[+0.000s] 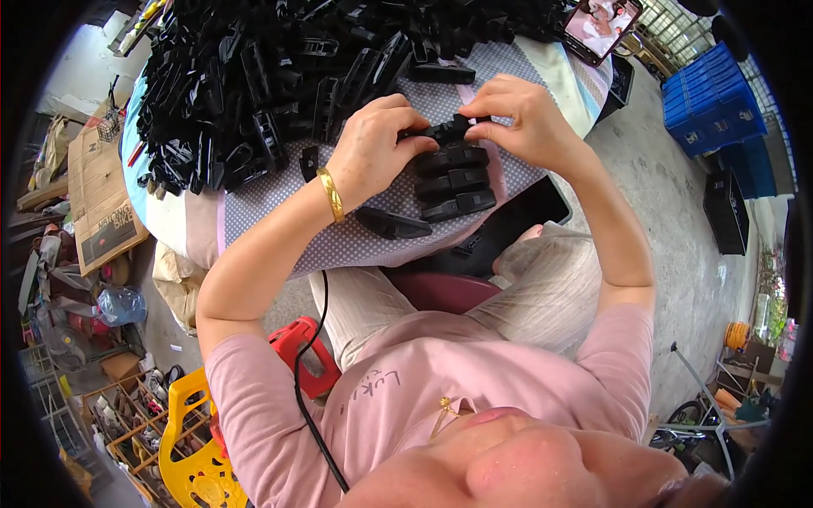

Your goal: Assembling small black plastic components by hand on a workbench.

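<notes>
Between both hands is a black plastic part (pixel 446 131), gripped at its two ends above the table's near side. My left hand (pixel 378 142), with a gold bangle at the wrist, pinches its left end. At the right end, my right hand (pixel 518 118) closes thumb and fingers on it. Just nearer to me, several similar black parts (pixel 455 180) lie stacked in a row. A loose curved black piece (pixel 391 223) rests at the table edge below my left wrist. The part's details are partly hidden by my fingers.
A large heap of black plastic pieces (pixel 246 93) covers the far left of the cloth-covered table (pixel 313 245). A phone (pixel 601 30) lies at the far right. Below the edge sits a black tray (pixel 529 216). Blue crates (pixel 711 97) stand right; a yellow chair (pixel 190 457) stands lower left.
</notes>
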A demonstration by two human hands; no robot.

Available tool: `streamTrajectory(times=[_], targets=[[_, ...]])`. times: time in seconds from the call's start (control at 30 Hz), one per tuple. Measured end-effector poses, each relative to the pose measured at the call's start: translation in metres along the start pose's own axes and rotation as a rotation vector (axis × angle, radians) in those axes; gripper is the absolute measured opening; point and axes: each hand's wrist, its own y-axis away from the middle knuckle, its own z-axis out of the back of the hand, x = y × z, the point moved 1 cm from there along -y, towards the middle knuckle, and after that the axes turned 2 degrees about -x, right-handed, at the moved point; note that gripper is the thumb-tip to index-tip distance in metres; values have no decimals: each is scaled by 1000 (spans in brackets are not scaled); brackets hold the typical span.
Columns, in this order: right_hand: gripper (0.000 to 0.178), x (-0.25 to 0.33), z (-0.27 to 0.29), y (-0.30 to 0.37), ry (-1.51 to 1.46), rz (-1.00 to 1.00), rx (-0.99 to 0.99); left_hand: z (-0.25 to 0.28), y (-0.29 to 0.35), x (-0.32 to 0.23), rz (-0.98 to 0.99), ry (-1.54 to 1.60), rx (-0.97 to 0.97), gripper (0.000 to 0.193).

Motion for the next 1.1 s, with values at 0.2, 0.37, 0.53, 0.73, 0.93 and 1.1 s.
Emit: streamTrajectory(times=[0.2,0.37,0.53,0.73,0.93,1.1], targets=[[24,-13,-4,0,-155,17,-12,1,-1,1,79,53,31,20],[24,-1,-17,-4,-156,53,-26,-2,-3,0,60,84,23,19],[23,-11,-13,-10,-383,-106,30,1,-3,4,-10,94,101,19],[27,-44,-15,-20,210,-58,-268,4,-6,5,-104,199,187,18],[24,-13,-18,-17,66,52,-103,4,-3,5,61,69,-165,32],[23,-7,-3,-12,-232,113,138,1,-4,9,-144,-186,-172,31]])
